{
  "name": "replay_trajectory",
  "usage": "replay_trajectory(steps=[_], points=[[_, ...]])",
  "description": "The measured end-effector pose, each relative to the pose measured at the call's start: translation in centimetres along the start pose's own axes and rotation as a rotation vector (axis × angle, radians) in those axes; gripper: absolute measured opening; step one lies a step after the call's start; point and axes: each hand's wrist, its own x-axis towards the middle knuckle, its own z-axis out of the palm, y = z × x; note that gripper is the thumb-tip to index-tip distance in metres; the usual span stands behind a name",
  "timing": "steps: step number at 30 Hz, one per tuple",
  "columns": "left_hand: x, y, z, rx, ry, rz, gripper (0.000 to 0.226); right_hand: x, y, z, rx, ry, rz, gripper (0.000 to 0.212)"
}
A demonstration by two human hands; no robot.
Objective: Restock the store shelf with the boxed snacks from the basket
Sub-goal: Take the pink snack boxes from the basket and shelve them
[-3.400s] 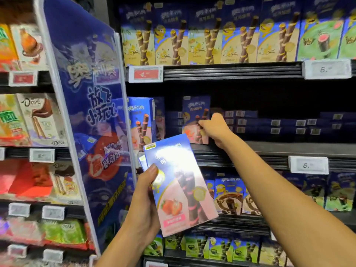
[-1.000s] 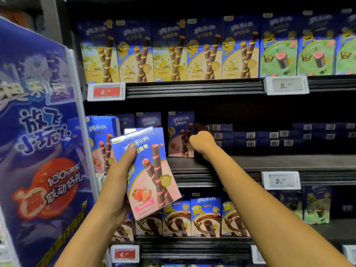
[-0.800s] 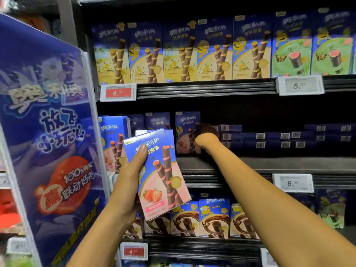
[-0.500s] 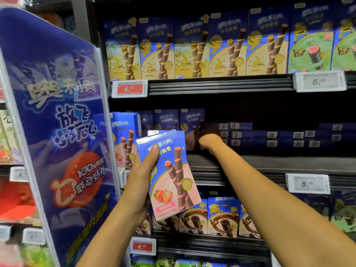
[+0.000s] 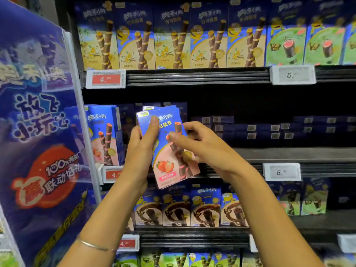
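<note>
My left hand (image 5: 140, 151) grips flat, glossy cardboard strawberry boxes (image 5: 167, 168), thumb pressed across the front. My right hand (image 5: 208, 149) pinches their right edge. They're held tilted before the middle shelf (image 5: 289, 155), near its left end.

boxes (image 5: 169, 149) before shelf (image 5: 289, 155)

Your left hand (image 5: 141, 151) grips a small stack of strawberry snack boxes (image 5: 167, 170) upright, thumb laid across the front box's top. Your right hand (image 5: 204, 149) pinches the stack's right edge. Just left of your left hand, a shelved box (image 5: 105, 135) stands on the middle shelf (image 5: 289, 155) behind both hands.
</note>
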Motion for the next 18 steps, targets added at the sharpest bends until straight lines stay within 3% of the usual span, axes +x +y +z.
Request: replay_trajectory(steps=[3,8,11,18], points=[[1.1,-0.4,1.5,0.033,-0.015,-0.020,0.102,-0.4,0.3,-0.4,-0.122,0.139,-0.047,0.043],[2.6,-2.3,1.0,0.150,0.147,0.085,0.045,0.4,1.2,-2.6,0.186,0.222,0.028,0.040],[3.1,-2.7,0.0,0.184,0.186,0.111,0.037,1.7,2.1,-4.9,0.273,0.317,0.099,0.033],[3.3,-2.2,-2.0,0.215,0.227,0.114,0.044,7.3,4.0,-8.0,-0.005,0.519,0.268,0.012]])
